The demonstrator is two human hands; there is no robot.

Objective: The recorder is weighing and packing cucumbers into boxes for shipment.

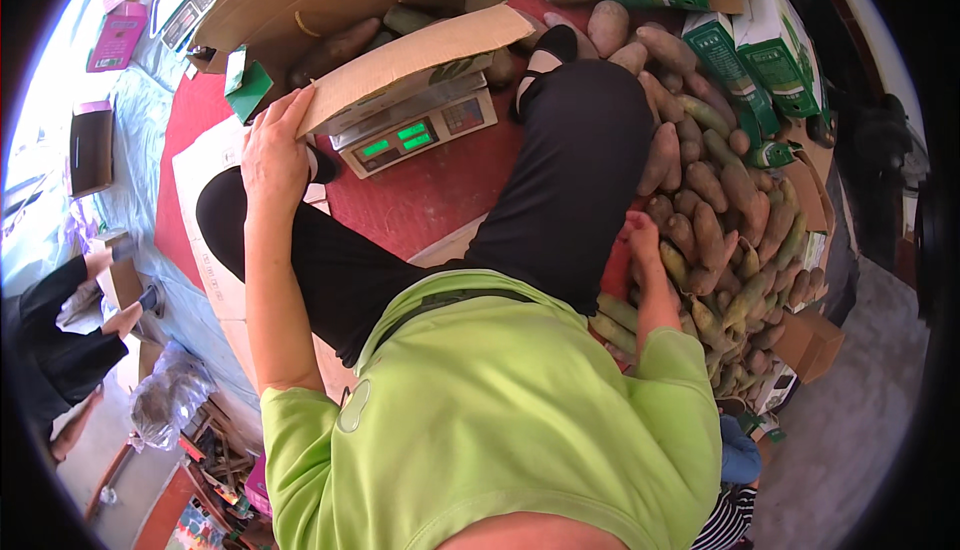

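Below my lime-green shirt point(500, 420), I see my left hand point(272, 155) gripping the brown cardboard box flap point(415, 60) over the grey digital scale point(415, 130), steadying it, while right of that scale my right hand point(642, 240), fingers hidden, reaches into piled reddish-brown sweet potatoes point(715, 220).

a produce packing spot: heaped sweet potatoes point(715, 210), a weighing scale point(415, 130), cardboard cartons point(775, 45) on the floor.

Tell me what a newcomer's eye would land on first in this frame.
Probably the big heap of brown and greenish sweet potatoes down the right side, where the right hand rests at its edge. Next, the left hand gripping the flap of a cardboard box sitting on a digital scale with green displays, upper centre.
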